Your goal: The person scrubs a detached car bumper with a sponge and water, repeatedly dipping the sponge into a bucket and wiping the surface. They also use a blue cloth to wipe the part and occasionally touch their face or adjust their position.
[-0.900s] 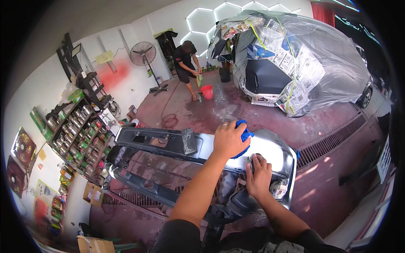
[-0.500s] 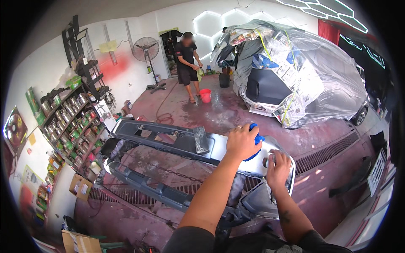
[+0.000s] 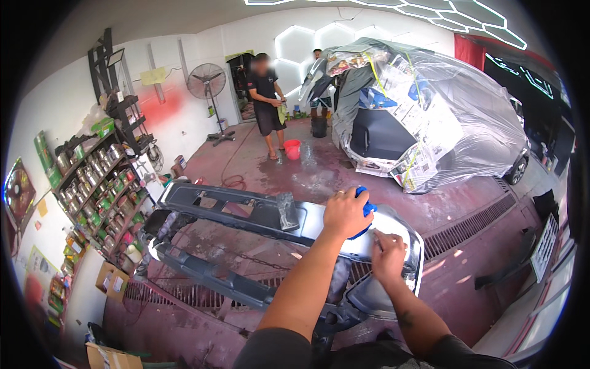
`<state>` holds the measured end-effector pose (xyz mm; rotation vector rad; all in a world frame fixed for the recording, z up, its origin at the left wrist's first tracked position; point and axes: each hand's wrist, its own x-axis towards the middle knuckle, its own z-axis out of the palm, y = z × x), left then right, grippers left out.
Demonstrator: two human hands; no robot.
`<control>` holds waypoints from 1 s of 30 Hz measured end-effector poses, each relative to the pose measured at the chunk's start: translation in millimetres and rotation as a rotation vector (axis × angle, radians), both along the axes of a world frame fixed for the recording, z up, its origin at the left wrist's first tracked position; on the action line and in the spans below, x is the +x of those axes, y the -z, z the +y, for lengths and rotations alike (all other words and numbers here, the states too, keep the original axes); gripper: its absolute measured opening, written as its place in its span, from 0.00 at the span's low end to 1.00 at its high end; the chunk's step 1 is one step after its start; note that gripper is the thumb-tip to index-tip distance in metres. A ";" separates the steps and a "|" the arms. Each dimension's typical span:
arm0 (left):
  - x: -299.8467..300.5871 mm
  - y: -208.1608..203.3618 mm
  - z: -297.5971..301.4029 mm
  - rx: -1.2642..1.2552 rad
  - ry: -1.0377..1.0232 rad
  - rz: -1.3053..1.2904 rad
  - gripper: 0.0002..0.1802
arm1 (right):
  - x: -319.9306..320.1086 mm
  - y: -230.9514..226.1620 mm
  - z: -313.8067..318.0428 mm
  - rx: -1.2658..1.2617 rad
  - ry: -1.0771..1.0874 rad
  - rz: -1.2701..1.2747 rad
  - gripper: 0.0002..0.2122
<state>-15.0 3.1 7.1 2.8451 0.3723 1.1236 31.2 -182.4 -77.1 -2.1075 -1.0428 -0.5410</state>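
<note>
- Two bare hands work over a large vehicle bumper (image 3: 310, 216), which lies across the near middle of a workshop, raised above a reddish floor; its left part is black and its right part silvery white.
- The left hand (image 3: 344, 215) is closed around a bunched blue cloth (image 3: 369, 210) that bulges out on its right side, over the silvery part.
- The right hand (image 3: 388, 255) is just to the right and nearer, fingers bent down at the same silvery surface; whether it grasps anything cannot be told.
- A grey block (image 3: 287, 211) rests on the bumper, left of the left hand.
- On the far side, a person (image 3: 265, 101) in dark clothes stands holding a yellowish-green cloth (image 3: 282, 113), beside a red bucket (image 3: 292, 149).
- Far right, a car (image 3: 467, 123) is draped in clear plastic and newspaper; a second person (image 3: 319, 92) is partly hidden behind its left end, near a black bucket (image 3: 319, 127).
- To the left, a shelf (image 3: 98, 197) is packed with cans; beyond it stands a fan (image 3: 207, 82).
- A floor grate (image 3: 473, 215) runs along the right.
</note>
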 end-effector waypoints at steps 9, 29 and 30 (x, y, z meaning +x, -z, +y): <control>0.3 9.7 0.1 -0.001 -0.005 -0.002 0.22 | -0.9 -11.9 -34.1 -0.001 -0.009 0.123 0.12; 2.8 2.8 1.0 0.022 -0.031 -0.010 0.22 | -16.7 5.3 27.7 0.278 0.046 0.751 0.17; 2.6 3.9 1.4 0.018 -0.026 -0.012 0.22 | -22.4 -5.5 22.8 0.209 0.069 0.741 0.17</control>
